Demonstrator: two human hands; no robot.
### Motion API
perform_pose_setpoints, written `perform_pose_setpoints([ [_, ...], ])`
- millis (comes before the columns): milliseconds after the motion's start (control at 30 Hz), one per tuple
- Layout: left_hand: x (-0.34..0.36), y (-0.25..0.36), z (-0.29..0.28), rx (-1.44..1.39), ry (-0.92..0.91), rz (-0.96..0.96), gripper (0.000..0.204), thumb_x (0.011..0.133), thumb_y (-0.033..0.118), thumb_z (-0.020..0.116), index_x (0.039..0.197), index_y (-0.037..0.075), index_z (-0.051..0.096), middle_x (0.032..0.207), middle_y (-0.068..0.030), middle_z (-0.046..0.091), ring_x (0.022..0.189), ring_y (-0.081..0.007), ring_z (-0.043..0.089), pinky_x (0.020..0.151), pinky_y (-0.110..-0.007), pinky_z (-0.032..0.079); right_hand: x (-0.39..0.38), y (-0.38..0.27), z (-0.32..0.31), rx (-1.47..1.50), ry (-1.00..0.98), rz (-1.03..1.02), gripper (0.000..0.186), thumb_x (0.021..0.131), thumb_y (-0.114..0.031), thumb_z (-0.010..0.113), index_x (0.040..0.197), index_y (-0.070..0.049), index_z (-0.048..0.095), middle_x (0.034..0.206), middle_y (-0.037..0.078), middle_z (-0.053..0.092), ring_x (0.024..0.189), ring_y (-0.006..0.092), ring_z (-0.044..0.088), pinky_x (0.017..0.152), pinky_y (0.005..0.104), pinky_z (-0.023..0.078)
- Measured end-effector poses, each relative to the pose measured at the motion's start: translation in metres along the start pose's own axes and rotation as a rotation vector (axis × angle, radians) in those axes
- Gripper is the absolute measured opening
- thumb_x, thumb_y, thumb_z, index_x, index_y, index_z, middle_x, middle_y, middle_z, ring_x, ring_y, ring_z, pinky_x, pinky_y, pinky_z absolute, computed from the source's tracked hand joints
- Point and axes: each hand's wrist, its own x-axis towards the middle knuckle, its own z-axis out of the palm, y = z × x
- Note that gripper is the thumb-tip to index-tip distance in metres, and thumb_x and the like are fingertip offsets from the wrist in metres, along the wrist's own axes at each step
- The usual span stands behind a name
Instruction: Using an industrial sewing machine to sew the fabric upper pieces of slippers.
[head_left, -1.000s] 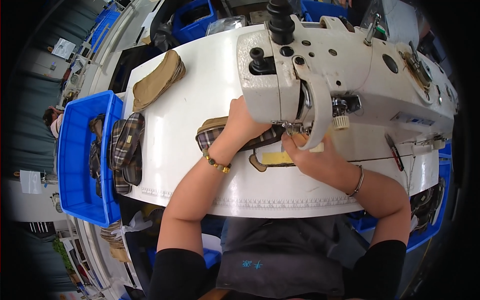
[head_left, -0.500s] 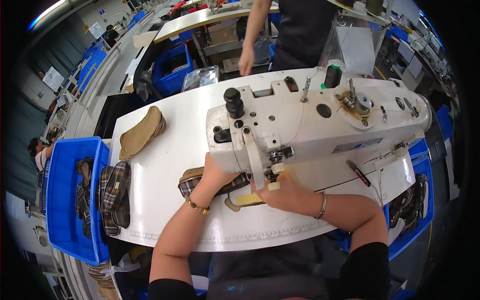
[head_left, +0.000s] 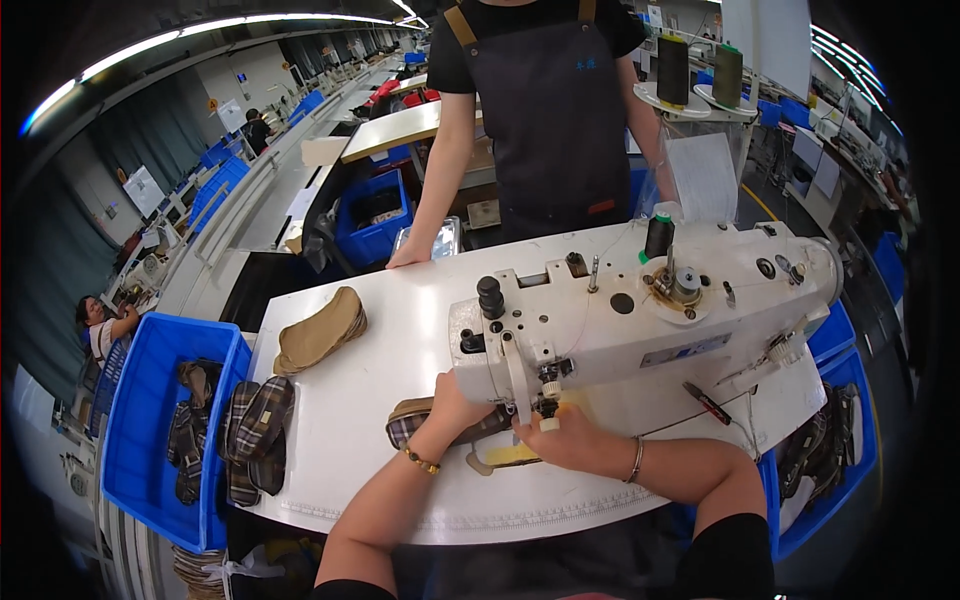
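A plaid pouch point(head_left: 405, 425) with a tan-brown top lies under the head of a white sewing machine point(head_left: 620, 325). My left hand point(head_left: 462, 403) is closed over the pouch's middle, its fingertips partly hidden behind the machine head. At the pouch's right end, close to the needle area, my right hand point(head_left: 560, 438) has its fingers bent in and pressed to it. The needle itself is hidden from view. Just in front of the pouch, a yellow strip point(head_left: 512, 455) shows on the white table point(head_left: 350, 460).
Tan fabric pieces point(head_left: 322, 330) lie stacked at the far left. Several plaid pouches point(head_left: 258, 430) sit beside a blue bin point(head_left: 150, 480). Thread snips point(head_left: 708, 402) lie at right, near another blue bin point(head_left: 850, 440). Across the table stands a person in a dark apron point(head_left: 545, 120), one hand on its edge.
The view has tilted up, so more of the person opposite shows. That person's hand has come down onto the table's far edge. Both my hands stay at the pouch.
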Motion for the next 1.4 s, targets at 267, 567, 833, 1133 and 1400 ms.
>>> perform_pose_setpoints([
  [267,0.003,0.002,-0.004,-0.023,-0.043,-0.039,0.031,0.078,0.034,0.067,0.106,0.022,0.069,0.089,-0.0056,0.072,0.08,-0.0266,0.07,0.062,-0.039,0.053,-0.003,0.009,0.015,-0.036,-0.015,-0.05,0.037,0.082,-0.01,0.059,0.117,0.002,0.056,0.06,0.013,0.058,0.055,0.0323,0.063,0.048,0.0412,0.05],
  [567,0.003,0.0,-0.002,-0.071,-0.045,-0.057,0.031,0.077,0.029,0.067,0.106,0.019,0.068,0.09,-0.0072,0.072,0.082,-0.0278,0.069,0.063,-0.04,0.053,0.005,0.005,0.003,0.005,-0.022,-0.028,0.033,0.079,-0.01,0.061,0.11,0.001,0.06,0.06,0.012,0.059,0.057,0.0309,0.064,0.049,0.0415,0.051],
  [833,0.003,0.002,-0.003,-0.09,-0.039,-0.069,0.031,0.077,0.03,0.067,0.107,0.019,0.068,0.091,-0.0075,0.072,0.083,-0.0275,0.069,0.065,-0.04,0.053,0.002,0.004,0.008,0.148,0.052,0.057,0.033,0.078,-0.01,0.061,0.11,0.0,0.061,0.059,0.01,0.057,0.055,0.0292,0.063,0.047,0.0411,0.05],
  [1133,0.0,-0.001,0.001,-0.054,-0.051,-0.066,0.028,0.078,0.029,0.066,0.104,0.019,0.07,0.091,-0.0074,0.072,0.082,-0.0287,0.069,0.066,-0.04,0.053,0.002,0.002,0.007,0.161,-0.032,0.103,0.031,0.082,-0.012,0.059,0.111,-0.003,0.06,0.063,0.011,0.059,0.06,0.0305,0.065,0.052,0.0425,0.052],
  [1400,0.001,0.002,0.002,-0.048,-0.058,-0.142,0.025,0.079,0.031,0.064,0.099,0.018,0.071,0.087,-0.0118,0.072,0.078,-0.0333,0.069,0.067,-0.042,0.051,0.003,0.002,0.009,-0.045,-0.036,0.066,0.007,0.085,-0.009,0.056,0.091,-0.01,0.055,0.065,0.002,0.058,0.065,0.0203,0.064,0.052,0.0321,0.045],
])
